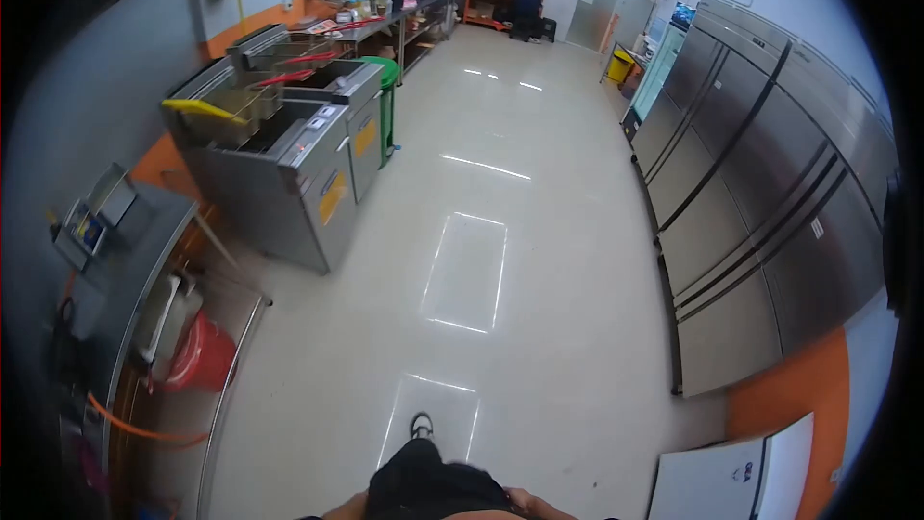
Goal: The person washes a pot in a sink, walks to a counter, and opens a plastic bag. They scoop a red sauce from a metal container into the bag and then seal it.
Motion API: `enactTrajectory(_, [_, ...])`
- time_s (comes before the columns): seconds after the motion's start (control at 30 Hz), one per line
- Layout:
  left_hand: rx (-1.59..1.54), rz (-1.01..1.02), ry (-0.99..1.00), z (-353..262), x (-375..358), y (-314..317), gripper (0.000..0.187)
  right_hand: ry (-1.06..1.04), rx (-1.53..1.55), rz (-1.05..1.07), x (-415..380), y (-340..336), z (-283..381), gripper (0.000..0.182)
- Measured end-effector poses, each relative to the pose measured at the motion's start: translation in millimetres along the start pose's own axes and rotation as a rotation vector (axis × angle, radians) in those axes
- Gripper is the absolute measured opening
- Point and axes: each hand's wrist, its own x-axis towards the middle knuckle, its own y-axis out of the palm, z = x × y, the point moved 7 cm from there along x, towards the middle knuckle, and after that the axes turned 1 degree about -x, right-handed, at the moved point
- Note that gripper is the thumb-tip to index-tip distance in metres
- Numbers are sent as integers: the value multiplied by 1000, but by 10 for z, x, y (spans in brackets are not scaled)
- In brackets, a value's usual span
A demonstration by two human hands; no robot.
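Observation:
At the bottom edge of the head view, my left hand (348, 507) hangs beside my dark trousers (433, 481); only a small part of it shows. My right hand (531, 502) is low on the other side, close to the trousers. The fingers of both hands are mostly hidden, so I cannot make out anything held. One of my shoes (421, 425), dark and white, is forward on the pale shiny floor (539, 299).
Deep fryers (318, 197) with baskets line the left, past a steel table (159, 231) with a red bucket (202, 356) beneath. Tall steel refrigerators (731, 164) and a white chest freezer (712, 481) stand right. A person (526, 12) is at the far end.

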Motion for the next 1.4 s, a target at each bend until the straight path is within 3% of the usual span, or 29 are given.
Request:
enactTrajectory(0.03, [26,-18,26,-464,86,-227,43,2,8,4,-123,-34,380,51])
enactTrajectory(0.1, [52,-58,107,-1539,345,-640,42,48,323,-417,-482,-136,1252,38])
enactTrajectory(0.13, [46,-82,163,-2128,514,-867,42,9,372,-493,-413,-219,1674,38])
enactTrajectory(0.27, [59,-164,379,-4528,1341,-1520,41,-121,376,-535,311,-720,3499,37])
enactTrajectory(0.37, [111,-223,430,-5908,1755,-1695,41,-203,289,-529,801,-1253,5154,36])
enactTrajectory(0.67, [308,-359,42,-7493,2626,-2166,42,-567,-225,-527,987,-2757,10825,35])
enactTrajectory(0.77, [250,-260,-80,-8168,3204,-2445,42,-637,-304,-502,1257,-2893,12414,34])
enactTrajectory(0.87, [245,-245,-100,-9092,3918,-3144,42,-608,-313,-481,1613,-2980,13453,34])
enactTrajectory(0.93, [225,-273,-47,-9884,4431,-3702,42,-512,-276,-495,1733,-3135,13658,34])
enactTrajectory(1.07, [-14,-381,159,-12210,4850,-4979,42,-327,-124,-500,2032,-3299,14257,33])
enactTrajectory(1.23, [-166,-369,330,-14553,5610,-5896,42,-228,-50,-468,2997,-3529,15987,32])
enactTrajectory(1.3, [-178,-357,295,-15054,5864,-6008,42,-255,-106,-443,3314,-3624,16957,32])
enactTrajectory(1.4, [-148,-305,100,-15081,6049,-6026,42,-329,-246,-404,3589,-3662,18647,31])
